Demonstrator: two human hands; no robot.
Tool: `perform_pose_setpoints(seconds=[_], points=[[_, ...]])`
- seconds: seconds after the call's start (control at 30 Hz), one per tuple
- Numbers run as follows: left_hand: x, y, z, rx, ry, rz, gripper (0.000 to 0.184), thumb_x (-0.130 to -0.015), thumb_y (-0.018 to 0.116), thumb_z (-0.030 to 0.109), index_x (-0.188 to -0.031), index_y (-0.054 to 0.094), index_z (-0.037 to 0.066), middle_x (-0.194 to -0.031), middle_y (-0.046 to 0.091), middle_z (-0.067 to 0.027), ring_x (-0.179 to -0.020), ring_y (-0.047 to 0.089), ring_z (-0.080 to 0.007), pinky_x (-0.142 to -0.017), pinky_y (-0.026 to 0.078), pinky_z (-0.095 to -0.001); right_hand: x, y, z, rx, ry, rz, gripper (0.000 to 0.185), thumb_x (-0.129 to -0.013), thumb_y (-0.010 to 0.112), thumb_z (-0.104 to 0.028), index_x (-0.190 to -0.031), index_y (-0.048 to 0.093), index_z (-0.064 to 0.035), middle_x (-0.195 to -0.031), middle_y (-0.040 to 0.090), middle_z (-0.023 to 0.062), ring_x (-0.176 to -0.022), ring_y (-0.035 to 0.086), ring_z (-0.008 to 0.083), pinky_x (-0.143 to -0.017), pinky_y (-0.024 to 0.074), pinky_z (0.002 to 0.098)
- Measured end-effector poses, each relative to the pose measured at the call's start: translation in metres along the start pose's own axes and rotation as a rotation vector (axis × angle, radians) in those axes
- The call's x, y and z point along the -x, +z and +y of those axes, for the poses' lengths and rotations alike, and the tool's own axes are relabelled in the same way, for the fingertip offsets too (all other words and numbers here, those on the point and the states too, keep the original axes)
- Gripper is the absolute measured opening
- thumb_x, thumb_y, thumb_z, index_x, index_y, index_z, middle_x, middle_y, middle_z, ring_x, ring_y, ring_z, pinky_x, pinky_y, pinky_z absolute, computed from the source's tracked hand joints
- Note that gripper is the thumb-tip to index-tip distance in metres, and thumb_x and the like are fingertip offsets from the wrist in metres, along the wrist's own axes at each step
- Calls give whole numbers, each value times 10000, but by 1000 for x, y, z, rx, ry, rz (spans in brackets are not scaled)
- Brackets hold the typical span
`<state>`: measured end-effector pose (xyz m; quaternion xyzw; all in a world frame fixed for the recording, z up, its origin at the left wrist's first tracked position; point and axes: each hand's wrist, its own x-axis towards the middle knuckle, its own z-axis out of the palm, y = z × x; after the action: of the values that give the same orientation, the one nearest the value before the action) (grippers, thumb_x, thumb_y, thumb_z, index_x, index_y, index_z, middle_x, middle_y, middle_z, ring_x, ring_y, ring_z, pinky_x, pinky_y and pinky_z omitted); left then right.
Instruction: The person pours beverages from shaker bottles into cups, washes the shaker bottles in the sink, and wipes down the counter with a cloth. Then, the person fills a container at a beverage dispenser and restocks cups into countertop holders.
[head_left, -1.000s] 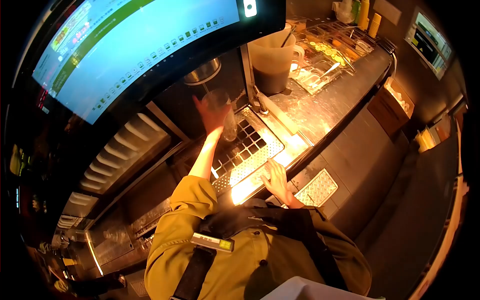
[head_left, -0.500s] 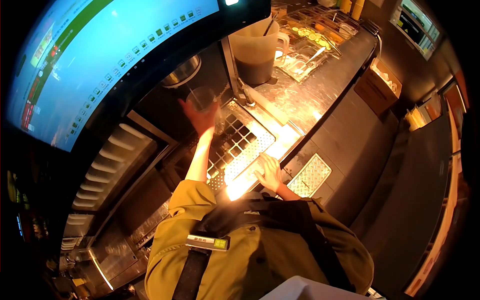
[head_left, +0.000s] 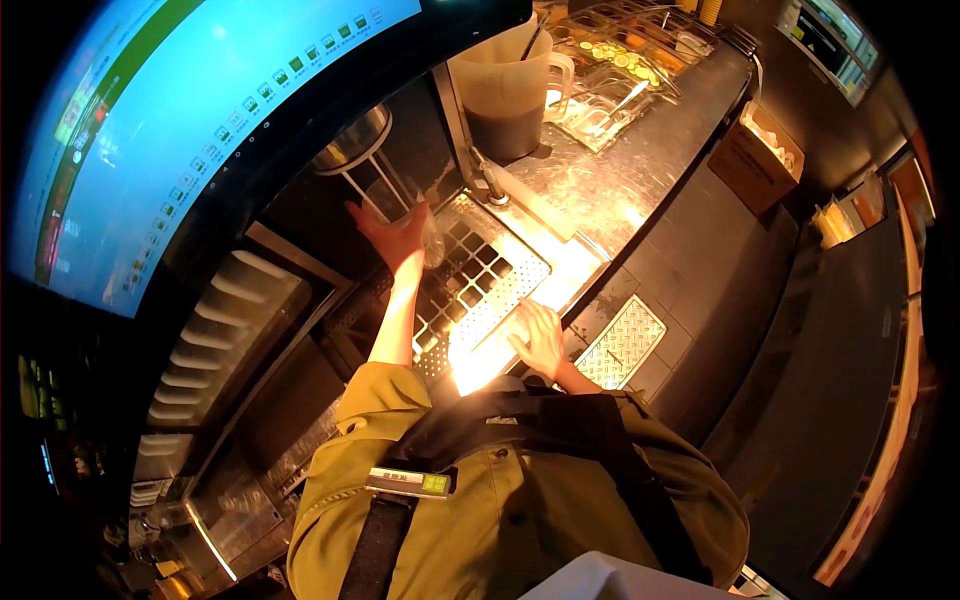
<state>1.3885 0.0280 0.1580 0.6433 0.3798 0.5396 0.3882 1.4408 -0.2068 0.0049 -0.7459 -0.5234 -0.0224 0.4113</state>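
The drip tray point(head_left: 478, 262), a metal grid with a perforated border, lies on the counter in front of the person, and at its far left side the left hand point(head_left: 398, 240) is curled around a clear cup point(head_left: 432, 240), thumb on one side and fingers on the other. The cup is under a round metal dispenser point(head_left: 357, 140), which hangs above and to the left of the drip tray; pale streaks run from the dispenser down toward the cup, though I cannot tell whether they are liquid or metal, nor whether the cup's base touches the grid. At the near right edge of the drip tray the right hand point(head_left: 540, 338) lies open and palm down, fingers extended over the brightly lit counter edge, where glare blurs the fingertips. A small metal tap point(head_left: 490, 183) stands at the drip tray's far corner, with a pale bar point(head_left: 537, 207) just to the right. Beyond the drip tray are a large pitcher point(head_left: 503, 105) of dark liquid and, farther off, containers with green slices point(head_left: 618, 60). Left of the drip tray and above it hangs a lit screen point(head_left: 200, 130), and below it on the right, a textured metal plate point(head_left: 620, 345) lies on the floor
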Motion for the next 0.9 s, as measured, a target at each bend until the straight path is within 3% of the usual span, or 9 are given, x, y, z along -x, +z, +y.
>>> perform_pose_setpoints(seconds=[0.23,0.33,0.4,0.47,0.57,0.63,0.73,0.87,0.9], points=[[0,0,-8,45,103,42,1101,-615,766,152,-1372,-28,63,-1380,142,-211,-1257,215,-302,-1026,195,-409,0,-1,0,-5,1,-18,467,-709,621,-257,-1067,486,11,-1183,479,174,-1120,423,320,-950,282,424],[20,-17,-18,-191,269,214,776,-691,702,152,-1304,251,3,-1249,357,-194,-1123,377,-292,-942,305,-403,-2,-7,-2,-65,34,-43,433,-720,617,-212,-1069,484,7,-1192,471,172,-1118,423,323,-955,289,422],[54,-26,-46,-37,214,186,301,-789,587,192,-973,522,-37,-895,548,-135,-845,513,-230,-748,407,-365,-2,-14,-1,-152,86,-28,400,-730,610,-162,-1070,482,5,-1199,464,170,-1112,427,327,-949,309,418],[89,-16,-43,194,273,-280,81,-700,501,47,-699,560,-8,-686,539,-99,-677,514,-249,-600,406,-357,-3,-18,9,-279,211,63,356,-748,584,-81,-1075,475,8,-1188,463,179,-1099,437,330,-919,355,385],[153,58,-32,-457,458,-635,63,-600,532,33,-566,480,42,-558,476,-140,-555,492,-311,-512,388,-399,3,-31,52,-357,413,218,336,-763,568,-62,-1076,472,13,-1193,453,174,-1081,452,306,-896,373,352],[174,111,-9,-116,472,-823,119,-667,496,54,-557,449,50,-545,469,-119,-528,477,-314,-493,386,-410,2,-63,95,-339,447,383,316,-792,530,-51,-1095,463,13,-1210,436,156,-1044,475,260,-870,384,328],[198,207,32,85,122,-1387,192,-813,439,143,-696,508,8,-612,553,-122,-589,536,-316,-520,414,-397,26,-114,176,-366,735,670,341,-825,504,-59,-1149,428,11,-1131,484,111,-950,489,185,-816,399,290],[273,386,61,136,432,-2068,308,-907,393,278,-1011,553,36,-847,601,-134,-803,573,-240,-711,443,-310,103,-196,325,-323,877,1082,335,-836,493,-68,-1155,410,-11,-952,533,106,-641,521,105,-619,431,220],[290,439,66,276,-5,-2417,384,-905,408,309,-1198,430,62,-988,586,-126,-928,558,-212,-792,434,-313,118,-232,356,-261,960,1116,322,-836,488,-66,-1144,415,-8,-939,536,101,-644,523,105,-625,433,220]])
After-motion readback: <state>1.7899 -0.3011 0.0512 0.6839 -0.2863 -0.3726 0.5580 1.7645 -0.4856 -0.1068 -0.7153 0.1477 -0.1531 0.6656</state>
